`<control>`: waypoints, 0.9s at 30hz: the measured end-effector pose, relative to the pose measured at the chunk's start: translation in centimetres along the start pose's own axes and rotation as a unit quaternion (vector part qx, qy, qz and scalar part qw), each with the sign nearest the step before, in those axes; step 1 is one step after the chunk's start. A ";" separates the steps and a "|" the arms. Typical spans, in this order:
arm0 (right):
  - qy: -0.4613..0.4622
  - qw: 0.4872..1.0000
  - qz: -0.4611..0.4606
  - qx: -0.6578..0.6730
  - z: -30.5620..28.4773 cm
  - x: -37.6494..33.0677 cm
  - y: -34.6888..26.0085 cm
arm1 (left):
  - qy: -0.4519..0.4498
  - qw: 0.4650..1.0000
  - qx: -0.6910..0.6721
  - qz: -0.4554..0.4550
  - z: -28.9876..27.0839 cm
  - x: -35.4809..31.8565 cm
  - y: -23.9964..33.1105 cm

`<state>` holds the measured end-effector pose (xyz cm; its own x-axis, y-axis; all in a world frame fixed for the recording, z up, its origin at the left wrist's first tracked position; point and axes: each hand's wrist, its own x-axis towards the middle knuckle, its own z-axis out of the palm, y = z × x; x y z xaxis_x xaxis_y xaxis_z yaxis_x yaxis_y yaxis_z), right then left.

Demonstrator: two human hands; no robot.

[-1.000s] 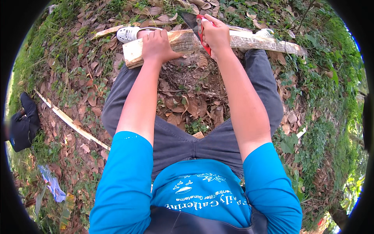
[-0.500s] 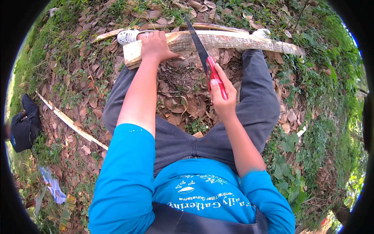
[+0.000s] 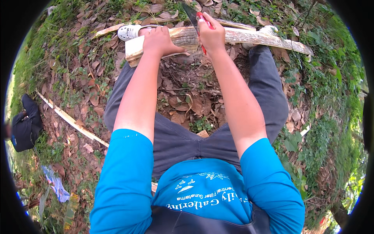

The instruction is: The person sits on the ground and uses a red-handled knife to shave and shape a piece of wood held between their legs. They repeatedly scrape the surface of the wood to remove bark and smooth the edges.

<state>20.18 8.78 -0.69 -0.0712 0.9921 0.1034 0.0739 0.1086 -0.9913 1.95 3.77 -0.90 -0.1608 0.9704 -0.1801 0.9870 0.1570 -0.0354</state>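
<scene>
A split log, with pale bare wood at its left end and rough bark along the right, lies crosswise over my shoes. My left hand grips it near the left end, fingers over the top and thumb along the near side. In my right hand is a handsaw, held by its red handle over the middle of the log. Its dark blade points up and away to the left. Whether the teeth touch the wood is hidden by my hand.
Behind the log lies a thinner wood strip. My white clog is beside the log's left end. Another long pale strip rests on the ground at left, near a dark cloth-like bundle and crumpled plastic. Dry leaves cover the ground.
My right hand has carried the saw forward and away from me, so its handle is now over the log. My left hand stays in its place on the wood.
</scene>
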 end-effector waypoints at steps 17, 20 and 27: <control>-0.086 0.987 0.135 0.005 -12.4 -18.2 -12.4 | -0.038 0.999 0.002 0.006 0.5 1.8 -2.0; -0.087 0.989 0.118 0.013 -10.6 -16.8 -11.9 | -0.073 0.997 -0.015 -0.008 -0.5 1.6 -1.7; -0.035 0.999 0.030 -0.024 0.4 -0.5 -1.9 | -0.040 0.997 -0.060 -0.018 -0.1 1.1 -1.2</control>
<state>19.63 8.05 1.08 -0.1337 0.9904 0.0355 0.1275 0.0527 -0.9904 0.61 4.69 -0.95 -0.1916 0.9468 -0.2585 0.9734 0.2171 0.0736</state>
